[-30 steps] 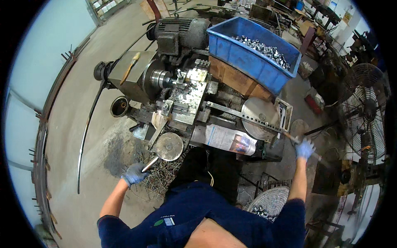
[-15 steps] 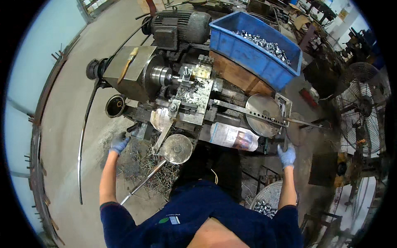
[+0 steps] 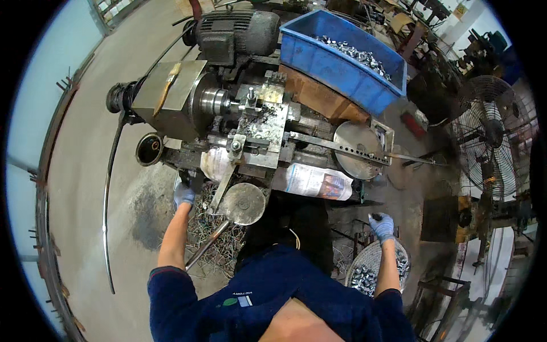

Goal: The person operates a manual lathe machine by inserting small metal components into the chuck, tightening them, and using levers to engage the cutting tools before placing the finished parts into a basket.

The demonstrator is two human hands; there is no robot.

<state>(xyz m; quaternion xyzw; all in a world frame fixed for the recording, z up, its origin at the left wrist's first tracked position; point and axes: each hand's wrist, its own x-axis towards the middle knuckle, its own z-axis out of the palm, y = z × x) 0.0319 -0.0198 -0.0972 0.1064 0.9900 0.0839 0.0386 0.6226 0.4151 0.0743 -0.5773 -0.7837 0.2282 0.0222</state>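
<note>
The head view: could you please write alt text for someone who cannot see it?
The left hand, blue-gloved, is at the near left side of a lathe-like machine; the right hand, also gloved, is near a round basket of small metal parts. A blue bin of metal pieces sits at back right.

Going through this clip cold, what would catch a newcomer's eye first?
Probably the big blue rectangular plastic bin of small shiny metal pieces, upper right of centre. Next, the grey metal machine strewn with chips in the middle, with a dark ribbed motor behind it. Lower down, the blue-gloved left hand is by the machine's near left side, and the blue-gloved right hand appears just above a pale round basket.
</note>
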